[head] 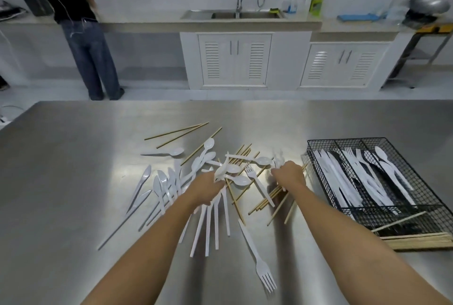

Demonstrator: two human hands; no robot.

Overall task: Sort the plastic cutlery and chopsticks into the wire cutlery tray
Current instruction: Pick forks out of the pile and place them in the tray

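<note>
A loose pile of white plastic spoons (239,180), knives (159,184) and forks, mixed with wooden chopsticks (179,131), lies across the middle of the steel table. My left hand (207,185) grips a bunch of white spoons, whose handles fan out below it. My right hand (290,174) reaches into the right side of the pile over some chopsticks; its fingers are curled and hidden from view. One fork (262,268) lies alone near me. The black wire cutlery tray (431,203) at the right holds sorted white cutlery, with chopsticks at its near end.
The steel table (73,169) stretches wide to the left and toward me. Beyond it are a counter with a sink (235,14) and white cabinets. A person in dark clothes (81,35) stands at the counter on the far left.
</note>
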